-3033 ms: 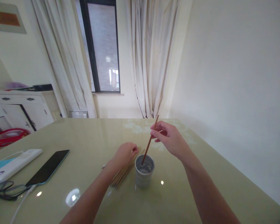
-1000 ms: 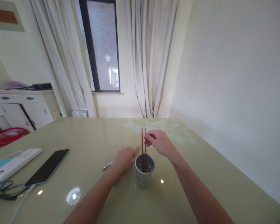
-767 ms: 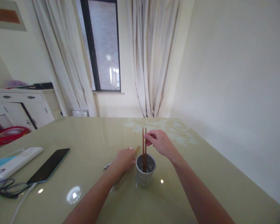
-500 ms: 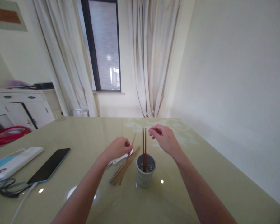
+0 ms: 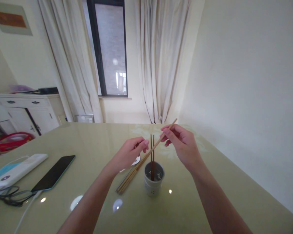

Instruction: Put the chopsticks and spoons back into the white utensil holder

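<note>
A small grey-white holder [image 5: 153,185] stands on the table with two dark red chopsticks [image 5: 152,152] upright in it. My right hand [image 5: 183,144] is above and behind the holder. It pinches the upper end of a light wooden chopstick [image 5: 158,141], which slants down to the left across the red pair. My left hand [image 5: 128,154] hovers left of the holder with fingers loosely bent and nothing seen in them, just above the slanting stick. A bundle of light chopsticks [image 5: 125,182] and a white spoon [image 5: 136,160] lie beneath that hand.
At the left of the glossy green table [image 5: 210,182] lie a dark phone [image 5: 53,174], a white and blue box [image 5: 17,165], glasses [image 5: 9,196] and a white cable. A white cabinet, curtains and a window stand behind, and a wall runs along the right.
The right hand let go of the second red chopstick in the holder. The left hand lifted a light chopstick from the bundle, and the right hand now pinches its top.
</note>
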`<state>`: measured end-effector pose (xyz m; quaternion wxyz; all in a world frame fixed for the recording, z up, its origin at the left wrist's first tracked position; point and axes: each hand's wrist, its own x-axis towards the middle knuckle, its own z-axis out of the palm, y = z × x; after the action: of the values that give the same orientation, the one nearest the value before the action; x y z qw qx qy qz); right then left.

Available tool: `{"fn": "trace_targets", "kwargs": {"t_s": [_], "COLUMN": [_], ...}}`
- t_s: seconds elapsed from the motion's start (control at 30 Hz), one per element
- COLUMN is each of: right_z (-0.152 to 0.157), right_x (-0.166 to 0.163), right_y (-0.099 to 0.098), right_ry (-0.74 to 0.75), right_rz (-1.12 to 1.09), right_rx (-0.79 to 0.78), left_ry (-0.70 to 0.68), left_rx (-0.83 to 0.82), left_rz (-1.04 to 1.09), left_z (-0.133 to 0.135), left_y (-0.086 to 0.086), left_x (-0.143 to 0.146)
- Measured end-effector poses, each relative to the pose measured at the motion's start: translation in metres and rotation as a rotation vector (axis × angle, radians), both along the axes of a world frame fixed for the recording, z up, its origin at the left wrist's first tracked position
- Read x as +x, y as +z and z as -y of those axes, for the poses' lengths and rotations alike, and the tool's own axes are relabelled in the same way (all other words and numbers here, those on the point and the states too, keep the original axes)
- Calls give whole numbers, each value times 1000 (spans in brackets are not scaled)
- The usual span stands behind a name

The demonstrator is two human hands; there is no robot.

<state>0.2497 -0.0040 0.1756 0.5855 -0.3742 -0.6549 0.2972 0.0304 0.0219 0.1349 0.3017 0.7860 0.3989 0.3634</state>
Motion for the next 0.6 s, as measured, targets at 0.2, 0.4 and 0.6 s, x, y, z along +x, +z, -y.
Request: {"fn": "trace_targets", "kwargs": {"t_s": [0.2, 0.4, 0.6], "right_z": [-12, -23, -32], "right_x": [26, 16, 12], "right_y": [-1, -20, -33], "right_ry": [-21, 68, 46], "right_rz": [245, 441, 581], "right_rx": [-64, -212, -265], "left_ry": [167, 277, 274], "left_rx": [-49, -38, -63], "left_rz": [-591, -790, -856], "left_z": [-32, -26, -28], "left_y": [-55, -74, -88], "left_x": [0, 14, 14]}}
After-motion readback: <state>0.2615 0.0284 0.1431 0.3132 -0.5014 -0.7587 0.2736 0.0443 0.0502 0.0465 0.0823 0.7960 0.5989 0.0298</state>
